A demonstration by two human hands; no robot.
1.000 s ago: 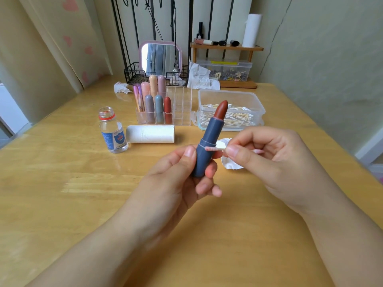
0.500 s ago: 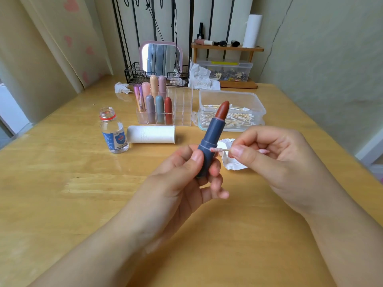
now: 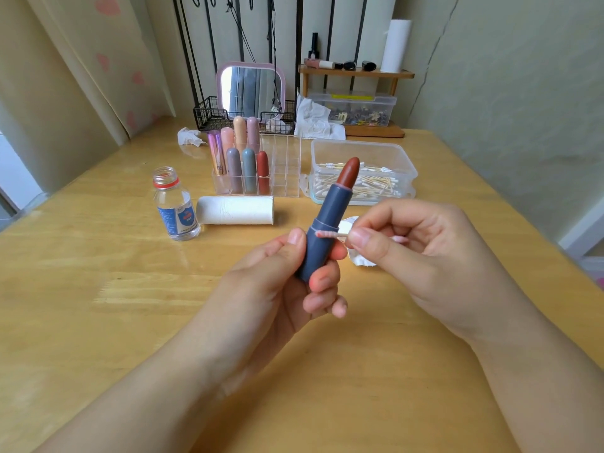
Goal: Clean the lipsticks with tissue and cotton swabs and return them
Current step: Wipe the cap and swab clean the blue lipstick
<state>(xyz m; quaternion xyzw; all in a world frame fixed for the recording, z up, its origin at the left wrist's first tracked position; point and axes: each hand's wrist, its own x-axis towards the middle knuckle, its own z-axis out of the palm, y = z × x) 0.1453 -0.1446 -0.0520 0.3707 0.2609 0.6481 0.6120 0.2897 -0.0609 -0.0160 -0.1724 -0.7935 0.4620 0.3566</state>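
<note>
Left hand (image 3: 274, 282) wrapped snugly round the blue lipstick (image 3: 327, 223), held tilted above the wooden table (image 3: 98, 289), brown-red tip up. Right hand (image 3: 421, 256) pinching a cotton swab (image 3: 330, 235), pinkish tip touching the tube's seam. Behind: clear organizer (image 3: 284, 168) with capped lipsticks (image 3: 248, 168), tub of swabs (image 3: 362, 171), tissue roll (image 3: 235, 209), small open bottle (image 3: 175, 207).

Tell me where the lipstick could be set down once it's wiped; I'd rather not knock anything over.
Bare wooden table lies in front of the bottle and tissue roll, left of the left hand. Crowded: the far strip with the clear organizer and swab box.
</note>
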